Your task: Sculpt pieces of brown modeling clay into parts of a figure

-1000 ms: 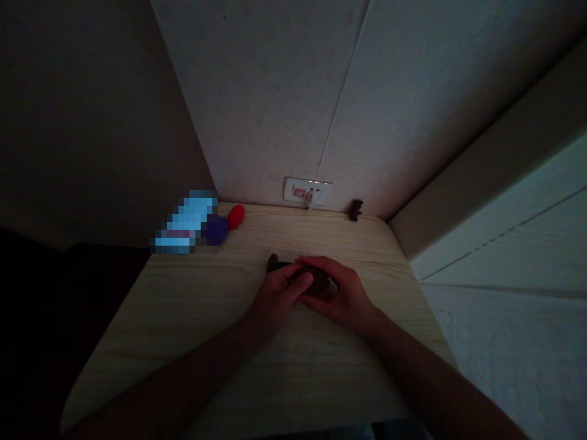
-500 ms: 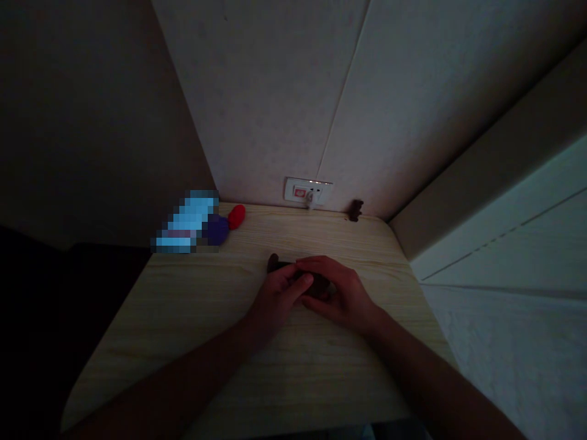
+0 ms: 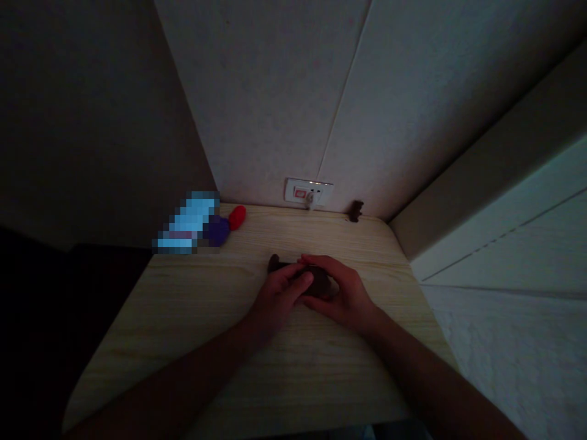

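Both hands meet over a dark brown lump at the middle of the tabletop; it looks like modelling clay, but the dim light hides its detail. My left hand grips its left part, thumb laid over the top. My right hand curves around the right side, fingers at the far edge and thumb at the near edge. A rounded dark brown knob sticks out beyond my left fingers; whether it joins the lump is hidden.
On the wooden tabletop, a red lump touches a purple lump beside a pixelated bright object at back left. A small dark brown piece stands by the wall. A wall socket holds a plug.
The fingers of my right hand have shifted slightly and more of the brown lump shows between the hands. My left hand stays nearly still.
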Demonstrator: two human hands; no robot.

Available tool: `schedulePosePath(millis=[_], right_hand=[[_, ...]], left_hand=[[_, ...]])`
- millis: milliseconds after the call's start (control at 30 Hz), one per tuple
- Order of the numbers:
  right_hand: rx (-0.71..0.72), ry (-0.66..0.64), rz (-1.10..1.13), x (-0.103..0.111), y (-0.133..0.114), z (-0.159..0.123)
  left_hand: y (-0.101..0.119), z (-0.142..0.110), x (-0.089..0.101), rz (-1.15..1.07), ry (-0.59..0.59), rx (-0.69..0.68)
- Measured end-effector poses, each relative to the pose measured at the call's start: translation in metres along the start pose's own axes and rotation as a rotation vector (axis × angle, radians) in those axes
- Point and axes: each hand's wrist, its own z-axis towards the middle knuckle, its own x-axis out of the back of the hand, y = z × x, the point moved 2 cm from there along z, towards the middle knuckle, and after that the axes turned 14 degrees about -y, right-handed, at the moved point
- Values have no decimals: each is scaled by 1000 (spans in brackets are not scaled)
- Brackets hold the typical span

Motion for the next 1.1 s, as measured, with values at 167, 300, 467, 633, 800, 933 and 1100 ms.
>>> schedulePosePath(millis=[167,300,467,633,800,933,1100], right_hand=[[-23,-13,17,1,0,1],[8,-35,74,2,-1,3],[-63,-17,120,0,1,3],[-66,-19,173,-1,2,2],[-100,11,202,-3,1,1],[-104,2,224,-1,-1,2],[-118,5,252,0,-1,1]], left_hand=[[1,-1,0,17,12,-7],[2,-1,1,107,-10,6],[5,-1,0,161,-6,17],[5,-1,0,163,1,24],[5,0,2,169,-9,13],[6,-1,0,150,32,33],[6,-3,-2,132,34,68]])
